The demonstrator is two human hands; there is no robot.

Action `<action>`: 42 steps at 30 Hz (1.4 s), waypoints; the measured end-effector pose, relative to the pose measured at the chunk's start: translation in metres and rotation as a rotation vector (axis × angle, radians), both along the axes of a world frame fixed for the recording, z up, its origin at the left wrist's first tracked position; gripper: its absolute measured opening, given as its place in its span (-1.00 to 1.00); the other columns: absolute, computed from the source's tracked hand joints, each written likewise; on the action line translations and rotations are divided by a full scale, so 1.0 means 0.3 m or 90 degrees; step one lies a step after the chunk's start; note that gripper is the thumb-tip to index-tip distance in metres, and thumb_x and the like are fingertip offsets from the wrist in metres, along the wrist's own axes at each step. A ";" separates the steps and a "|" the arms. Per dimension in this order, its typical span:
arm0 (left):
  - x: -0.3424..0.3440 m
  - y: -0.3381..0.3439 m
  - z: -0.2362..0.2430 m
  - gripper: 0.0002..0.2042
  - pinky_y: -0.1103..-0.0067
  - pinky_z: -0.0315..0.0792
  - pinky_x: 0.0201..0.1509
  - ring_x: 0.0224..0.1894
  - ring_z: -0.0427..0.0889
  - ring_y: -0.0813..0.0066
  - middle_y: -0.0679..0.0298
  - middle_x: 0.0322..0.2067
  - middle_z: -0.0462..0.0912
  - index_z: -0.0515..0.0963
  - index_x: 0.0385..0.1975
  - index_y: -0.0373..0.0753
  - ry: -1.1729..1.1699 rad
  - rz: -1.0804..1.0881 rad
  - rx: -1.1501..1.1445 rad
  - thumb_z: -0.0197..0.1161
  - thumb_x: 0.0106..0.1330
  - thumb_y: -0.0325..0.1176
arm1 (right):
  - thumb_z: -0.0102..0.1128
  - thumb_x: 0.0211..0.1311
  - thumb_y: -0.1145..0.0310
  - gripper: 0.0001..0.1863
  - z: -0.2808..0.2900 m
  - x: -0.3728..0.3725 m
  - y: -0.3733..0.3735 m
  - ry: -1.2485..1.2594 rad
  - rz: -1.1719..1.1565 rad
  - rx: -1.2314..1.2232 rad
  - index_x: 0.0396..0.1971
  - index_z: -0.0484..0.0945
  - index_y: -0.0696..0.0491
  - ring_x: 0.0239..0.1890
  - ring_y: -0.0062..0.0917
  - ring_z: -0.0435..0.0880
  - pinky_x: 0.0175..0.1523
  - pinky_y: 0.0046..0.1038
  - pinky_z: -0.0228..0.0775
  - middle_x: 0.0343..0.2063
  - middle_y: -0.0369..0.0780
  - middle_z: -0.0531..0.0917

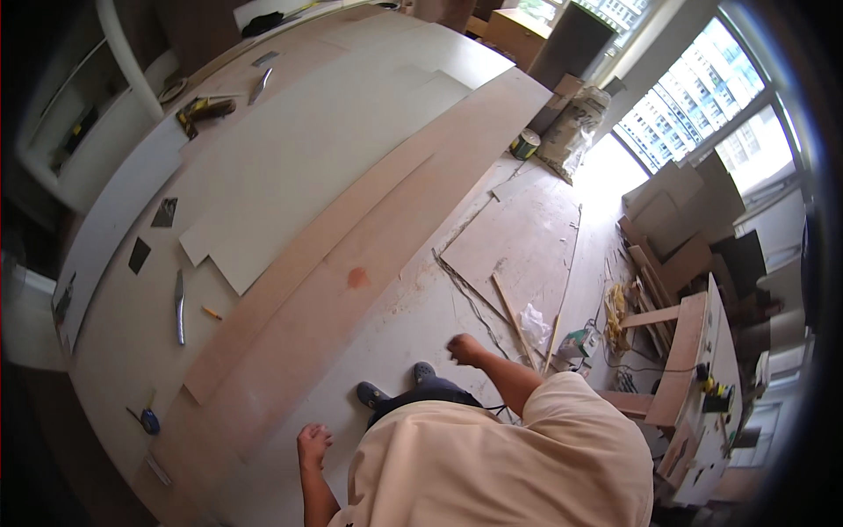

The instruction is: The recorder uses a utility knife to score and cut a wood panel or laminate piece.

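My left hand [313, 444] hangs beside the near edge of a long workbench, its fingers loosely bent and a little apart, with nothing seen in it. Out over the floor to the right, my right hand [465, 350] is curled into a loose fist; nothing shows in it. Neither hand touches the bench. Closest to them lies a long pinkish-brown board [351, 255] along the bench's near side, with a reddish smudge. Beyond it, large pale sheets [307, 149] overlap. A silver utility knife [180, 309] and a short orange pencil-like stick [212, 313] lie left.
A blue tape measure [149, 422] and dark squares [164, 212] lie on the bench's left part; a yellow-black power tool [198, 112] sits farther off. Floor holds a brown panel [518, 246], wood strips [514, 318], cables and a plastic bag [534, 325]. Another cluttered table [702, 386] stands right.
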State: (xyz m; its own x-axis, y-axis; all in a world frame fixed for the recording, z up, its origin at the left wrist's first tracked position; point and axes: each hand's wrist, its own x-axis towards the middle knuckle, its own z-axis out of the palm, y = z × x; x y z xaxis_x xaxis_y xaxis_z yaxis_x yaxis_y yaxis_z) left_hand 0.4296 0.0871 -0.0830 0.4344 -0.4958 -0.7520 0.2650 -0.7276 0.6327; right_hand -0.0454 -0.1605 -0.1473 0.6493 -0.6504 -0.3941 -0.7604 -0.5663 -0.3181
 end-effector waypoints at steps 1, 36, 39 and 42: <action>0.011 -0.022 0.074 -0.72 0.53 0.54 -0.26 -0.36 0.61 0.49 0.17 -0.20 0.66 0.47 0.03 -0.37 0.042 -0.064 -0.029 0.19 0.39 -0.40 | 0.29 0.02 0.28 -0.83 0.098 0.023 0.073 -0.115 -0.514 0.222 -0.47 0.64 0.07 -0.26 -0.08 0.66 -0.11 -0.17 0.53 -0.38 -0.04 0.69; 0.450 -1.378 0.369 -0.66 0.41 0.46 -0.25 -0.18 0.60 0.32 0.15 -0.14 0.61 0.47 0.06 -0.33 -0.162 0.203 -0.195 0.19 0.35 -0.31 | 0.36 0.15 0.09 -0.18 0.640 0.804 -1.104 -0.566 -0.303 0.126 0.33 0.22 0.11 0.29 -0.13 0.39 0.32 -0.20 0.28 0.29 -0.02 0.34; 0.430 -1.384 0.427 -0.69 0.46 0.35 -0.40 -0.29 0.59 0.37 0.19 -0.22 0.61 0.49 0.02 -0.27 -0.145 0.191 -0.243 0.19 0.35 -0.26 | 0.33 0.21 0.04 -0.16 0.570 0.821 -1.189 -0.662 -0.639 0.262 0.33 0.16 0.21 0.10 -0.18 0.58 0.17 -0.25 0.44 0.15 0.05 0.48; 0.339 -1.381 0.554 -0.76 0.48 0.35 -0.41 -0.33 0.58 0.37 0.20 -0.27 0.61 0.50 -0.09 -0.26 -0.156 0.171 -0.218 0.17 0.36 -0.28 | 0.35 0.22 0.01 -0.04 0.578 0.785 -1.278 -0.773 -0.859 0.491 0.36 0.02 0.26 0.09 -0.29 0.55 0.08 -0.33 0.48 0.13 -0.02 0.46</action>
State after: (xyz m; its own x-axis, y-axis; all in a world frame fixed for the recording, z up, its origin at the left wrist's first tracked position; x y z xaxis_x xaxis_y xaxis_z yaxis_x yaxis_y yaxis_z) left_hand 0.5312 -0.3270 0.0832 0.7243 -0.5425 -0.4255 0.2277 -0.3944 0.8903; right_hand 0.1900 -0.5438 0.0262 0.0631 -0.8043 -0.5909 0.2670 0.5841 -0.7665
